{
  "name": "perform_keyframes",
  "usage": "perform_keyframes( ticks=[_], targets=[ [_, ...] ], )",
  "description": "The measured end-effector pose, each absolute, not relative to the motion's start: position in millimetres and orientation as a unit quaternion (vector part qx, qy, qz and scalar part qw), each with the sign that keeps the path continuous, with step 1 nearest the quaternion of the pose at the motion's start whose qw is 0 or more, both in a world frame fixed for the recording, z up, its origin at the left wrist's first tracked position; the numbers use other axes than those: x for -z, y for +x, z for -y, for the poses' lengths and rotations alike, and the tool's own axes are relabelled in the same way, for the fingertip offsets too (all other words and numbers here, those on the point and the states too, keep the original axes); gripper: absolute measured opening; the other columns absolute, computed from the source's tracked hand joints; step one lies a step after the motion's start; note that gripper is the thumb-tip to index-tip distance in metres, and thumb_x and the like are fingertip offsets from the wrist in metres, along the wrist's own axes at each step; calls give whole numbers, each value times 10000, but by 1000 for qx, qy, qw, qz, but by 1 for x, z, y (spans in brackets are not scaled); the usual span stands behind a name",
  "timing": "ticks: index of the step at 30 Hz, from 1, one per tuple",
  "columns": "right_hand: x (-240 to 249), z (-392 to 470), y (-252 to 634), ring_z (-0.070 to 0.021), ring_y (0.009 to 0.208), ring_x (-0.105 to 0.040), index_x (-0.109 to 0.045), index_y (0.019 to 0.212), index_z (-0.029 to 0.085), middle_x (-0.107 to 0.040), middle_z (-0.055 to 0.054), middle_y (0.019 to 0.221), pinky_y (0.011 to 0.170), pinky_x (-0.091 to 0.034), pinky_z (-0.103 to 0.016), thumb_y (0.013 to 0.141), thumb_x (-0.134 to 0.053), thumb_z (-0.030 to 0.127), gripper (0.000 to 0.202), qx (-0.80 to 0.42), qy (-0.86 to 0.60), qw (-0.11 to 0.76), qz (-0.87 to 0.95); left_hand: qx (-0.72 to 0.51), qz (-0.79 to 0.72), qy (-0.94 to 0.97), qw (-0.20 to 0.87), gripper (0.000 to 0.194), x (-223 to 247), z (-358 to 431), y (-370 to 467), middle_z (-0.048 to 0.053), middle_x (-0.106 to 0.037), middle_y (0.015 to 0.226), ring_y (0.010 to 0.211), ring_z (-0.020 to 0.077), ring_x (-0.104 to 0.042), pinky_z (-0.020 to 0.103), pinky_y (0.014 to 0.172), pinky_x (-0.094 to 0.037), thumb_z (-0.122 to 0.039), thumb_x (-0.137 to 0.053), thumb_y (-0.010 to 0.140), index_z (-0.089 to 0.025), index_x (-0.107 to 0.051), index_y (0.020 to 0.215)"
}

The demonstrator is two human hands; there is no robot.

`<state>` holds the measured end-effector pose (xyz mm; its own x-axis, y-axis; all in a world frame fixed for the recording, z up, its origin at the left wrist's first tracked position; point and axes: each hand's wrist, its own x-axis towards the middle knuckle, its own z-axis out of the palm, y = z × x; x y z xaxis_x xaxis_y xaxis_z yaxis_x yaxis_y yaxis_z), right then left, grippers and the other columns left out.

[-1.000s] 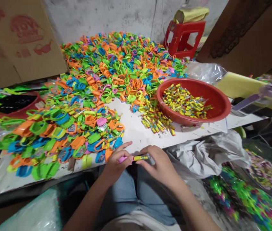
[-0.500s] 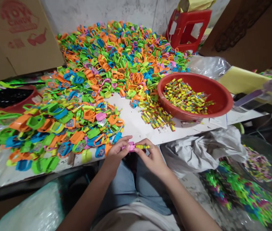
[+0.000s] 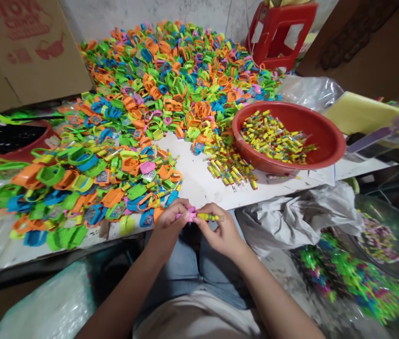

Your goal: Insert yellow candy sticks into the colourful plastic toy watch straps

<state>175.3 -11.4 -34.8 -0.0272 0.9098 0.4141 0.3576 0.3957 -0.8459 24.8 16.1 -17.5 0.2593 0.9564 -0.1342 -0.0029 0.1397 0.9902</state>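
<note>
One pink plastic toy (image 3: 192,214) sits pinched in the left hand (image 3: 168,224) by the white surface's (image 3: 194,174) near edge; the right hand (image 3: 222,233) pinches a yellow-wrapped roll (image 3: 203,216) against the toy. A red bowl (image 3: 326,145) stands beyond, rightward.

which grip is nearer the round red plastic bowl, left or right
Right. The right grip is to the left of the round red plastic bowl and nearer the person; the left grip lies farther left, beside the near pile of multicoloured plastic toys.
</note>
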Motion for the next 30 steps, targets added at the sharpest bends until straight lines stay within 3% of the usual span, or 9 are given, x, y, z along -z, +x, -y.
perform_keyframes(
  ticks=[5,13,19,25,27,30],
  targets=[
    [36,16,174,-154,656,-611,-566,864,214,-646,-26,728,607,-489,-271,907,-548,263,68,-224,-436,537,687,-382,-418,523,636,363,14,-10,18,85,-604,966,1134,248,-525,362,980,-426,-520,-642,777,-191,-581,634],
    [43,20,174,-179,720,-617,-573,915,208,-663,-56,799,660,-484,-302,944,-529,280,89,-210,-447,466,734,-288,-464,609,576,344,15,-15,-1,122,-610,1210,1274,285,-466,429,1042,-391,-542,-657,763,-204,-699,715],
    [44,27,159,-166,675,-580,-532,863,212,-629,-35,744,630,-462,-284,924,-515,226,64,-226,-443,501,708,-346,-412,521,662,236,37,-7,-6,101,-616,1254,1295,267,-473,430,1038,-411,-458,-667,795,-228,-713,822],
    [41,29,156,-155,658,-562,-524,839,213,-615,-23,715,618,-451,-271,915,-530,206,76,-232,-430,511,707,-378,-409,502,662,209,42,2,-9,72,-623,1229,1317,235,-451,391,1064,-392,-423,-647,822,-225,-644,756],
    [41,26,155,-155,677,-577,-539,852,210,-627,-25,732,642,-463,-273,916,-545,215,64,-239,-423,514,707,-368,-411,536,639,248,40,2,-13,83,-614,1250,1306,240,-463,395,1054,-405,-460,-622,831,-220,-627,771],
    [42,20,155,-166,765,-616,-570,945,204,-663,-46,833,705,-489,-285,927,-559,272,72,-272,-432,494,704,-344,-441,647,518,253,29,-2,-25,101,-587,1293,1252,252,-509,401,1030,-422,-451,-617,832,-207,-623,767]
  ],
)
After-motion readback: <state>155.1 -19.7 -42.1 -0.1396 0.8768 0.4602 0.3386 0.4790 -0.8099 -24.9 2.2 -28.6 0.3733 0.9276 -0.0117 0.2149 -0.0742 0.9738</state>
